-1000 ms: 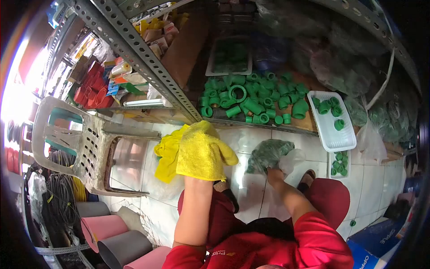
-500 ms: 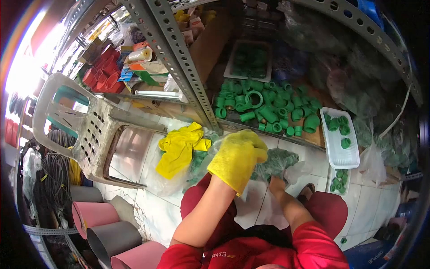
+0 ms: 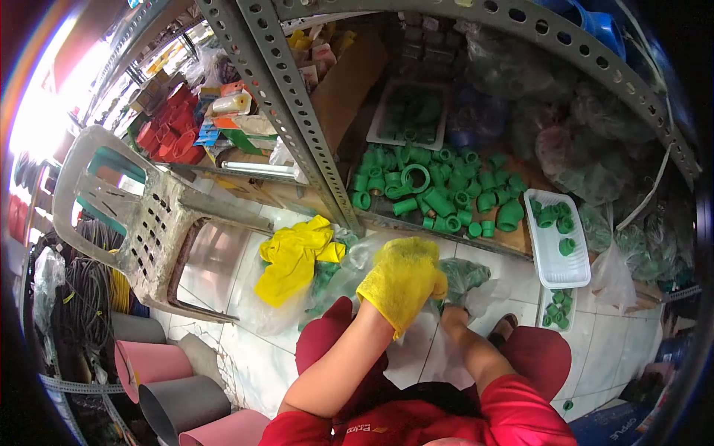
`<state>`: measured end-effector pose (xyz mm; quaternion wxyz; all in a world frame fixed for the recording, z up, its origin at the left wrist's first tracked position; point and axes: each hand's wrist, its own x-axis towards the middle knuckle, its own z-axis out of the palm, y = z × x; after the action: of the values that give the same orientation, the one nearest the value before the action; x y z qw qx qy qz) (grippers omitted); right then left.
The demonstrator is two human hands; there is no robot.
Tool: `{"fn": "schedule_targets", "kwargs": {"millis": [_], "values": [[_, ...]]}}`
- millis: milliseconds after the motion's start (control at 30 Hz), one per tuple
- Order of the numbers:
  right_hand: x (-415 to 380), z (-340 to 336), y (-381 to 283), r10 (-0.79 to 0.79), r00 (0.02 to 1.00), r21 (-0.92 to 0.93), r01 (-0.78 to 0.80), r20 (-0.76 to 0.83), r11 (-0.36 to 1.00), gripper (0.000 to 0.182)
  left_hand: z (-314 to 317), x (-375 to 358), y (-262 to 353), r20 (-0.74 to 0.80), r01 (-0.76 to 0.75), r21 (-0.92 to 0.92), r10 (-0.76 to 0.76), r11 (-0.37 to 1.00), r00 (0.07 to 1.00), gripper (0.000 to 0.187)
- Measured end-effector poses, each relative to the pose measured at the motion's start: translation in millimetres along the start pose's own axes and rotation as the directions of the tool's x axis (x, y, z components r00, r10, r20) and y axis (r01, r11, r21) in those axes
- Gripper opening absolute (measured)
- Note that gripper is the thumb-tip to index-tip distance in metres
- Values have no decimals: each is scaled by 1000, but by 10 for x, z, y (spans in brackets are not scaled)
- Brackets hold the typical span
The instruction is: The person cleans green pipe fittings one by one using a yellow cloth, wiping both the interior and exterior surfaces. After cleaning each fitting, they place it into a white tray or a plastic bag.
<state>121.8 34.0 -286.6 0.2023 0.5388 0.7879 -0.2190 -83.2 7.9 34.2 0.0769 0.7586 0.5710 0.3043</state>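
A yellow fabric mitt or cloth covers my left hand (image 3: pixel 401 279), which looks bunched into a fist; whatever lies inside its grasp is hidden. My right hand (image 3: pixel 452 315) reaches low beside a clear plastic bag of green fittings (image 3: pixel 465 276), its fingers mostly out of sight. To the left of my left hand, a crumpled yellow cloth (image 3: pixel 294 256) rests on another clear bag (image 3: pixel 271 312) with green pieces in it. Beyond my hands, a heap of green pipe fittings (image 3: pixel 439 186) covers the low shelf.
A white tray (image 3: pixel 554 260) with a few green fittings leans at the shelf's right end, above a smaller tray (image 3: pixel 558 307). A metal shelf post (image 3: pixel 297 119) rises ahead. On the left are a worn plastic chair (image 3: pixel 160 215) and pink and grey cylinders (image 3: pixel 152 364).
My left hand has shifted slightly right and down, and its mitt has turned a little. My right hand has moved slightly down. The whole view has tilted a bit.
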Motion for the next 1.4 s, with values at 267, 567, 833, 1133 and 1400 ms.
{"fn": "schedule_targets", "kwargs": {"millis": [267, 567, 833, 1133, 1400], "values": [[34, 102, 97, -42, 995, 23, 45, -93, 999, 25, -27, 21, 6, 1, -30, 15, 30, 999, 1000, 9], [75, 127, 106, 10, 997, 72, -16, 76, 997, 30, 214, 6, -68, -101, -23, -133, 10, 991, 995, 11], [336, 487, 213, -107, 985, 327, 146, -135, 934, 39, 193, 29, 5, -52, -13, 90, 18, 996, 998, 12], [-185, -414, 86, -79, 997, 579, 80, -27, 811, 56, -58, 131, 38, 16, -13, 61, 12, 998, 1000, 8], [146, -1315, 343, -419, 906, 489, 339, 61, 804, 67, -399, 242, 228, 165, 218, -42, -208, 975, 964, 29]]}}
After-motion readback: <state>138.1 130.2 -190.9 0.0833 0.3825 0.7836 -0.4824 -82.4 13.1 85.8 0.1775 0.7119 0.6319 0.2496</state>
